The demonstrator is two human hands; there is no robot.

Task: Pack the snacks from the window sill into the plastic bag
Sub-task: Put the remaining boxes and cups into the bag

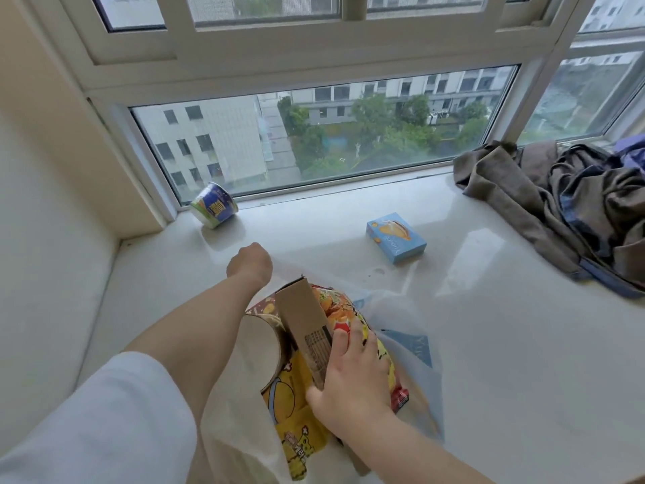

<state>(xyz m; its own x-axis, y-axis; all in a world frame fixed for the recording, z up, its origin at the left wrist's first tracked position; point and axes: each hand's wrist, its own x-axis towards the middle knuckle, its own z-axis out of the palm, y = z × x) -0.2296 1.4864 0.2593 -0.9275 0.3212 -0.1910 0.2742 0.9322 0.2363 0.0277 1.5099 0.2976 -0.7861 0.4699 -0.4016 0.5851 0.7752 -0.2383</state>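
White window sill (488, 344) under a big window, buildings and trees outside. Translucent plastic bag (412, 330) sits at 6 o'clock on the sill, mouth open, already stuffed: a yellow snack packet (296, 410), a round cup with pale lid (260, 347) at its 9 o'clock side, a red-orange snack pack (336, 305) toward 12. Right hand (352, 375) grips a brown cardboard box (305, 319) standing tilted inside the bag, thumb on the near face, fingers curled round the far edge and slightly spread. Left hand (249, 262) reaches to 12 o'clock of the bag, at its far rim; back of hand faces the camera, fingers hidden, cannot tell if it pinches the plastic. Left arm has a white sleeve (97, 424).

Still on the sill: blue noodle cup (213, 209) tipped over at 11 o'clock against the window frame, small light-blue box (396, 237) lying flat at 1 o'clock, well apart from the bag. Heap of brown and dark clothes (558, 207) at 2 o'clock.
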